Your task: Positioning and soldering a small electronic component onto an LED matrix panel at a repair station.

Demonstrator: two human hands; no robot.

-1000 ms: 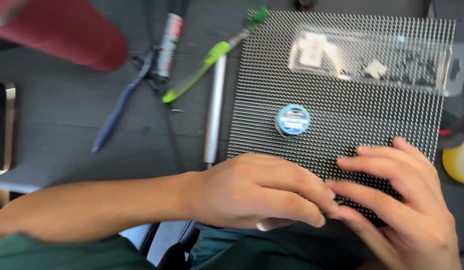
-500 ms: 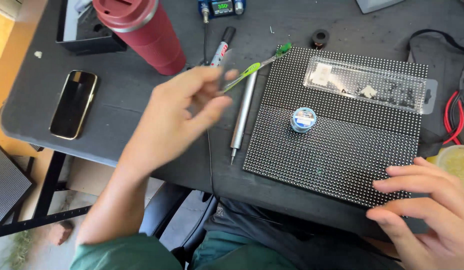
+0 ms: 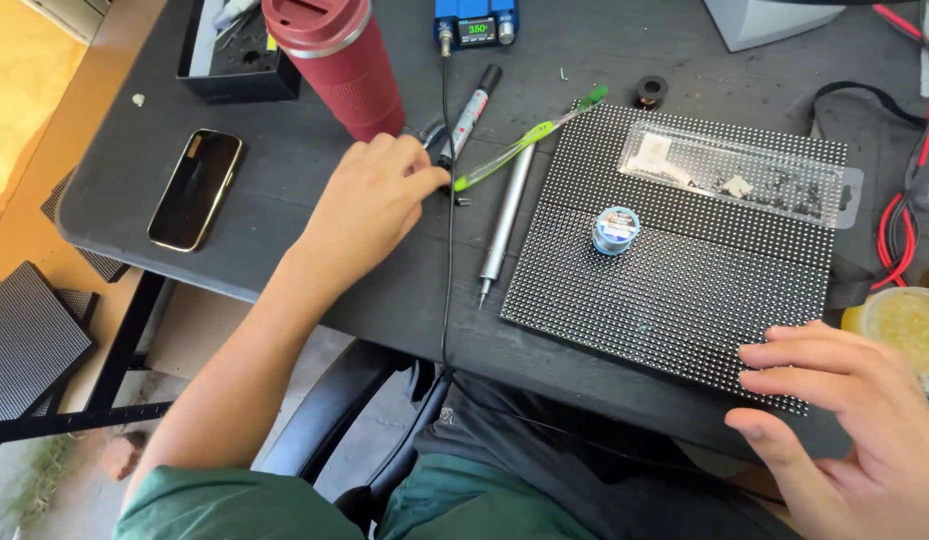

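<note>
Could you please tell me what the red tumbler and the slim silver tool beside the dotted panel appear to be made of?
The red cylindrical tumbler looks like matte coated metal or plastic; its even dull sheen leaves that open. The slim silver pen-shaped tool seems brushed metal, judging by its bright streaked highlight.

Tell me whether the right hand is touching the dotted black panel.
Touching. The head view shows the right hand with its fingertips lying flat on the near right corner of the dotted black panel.
</note>
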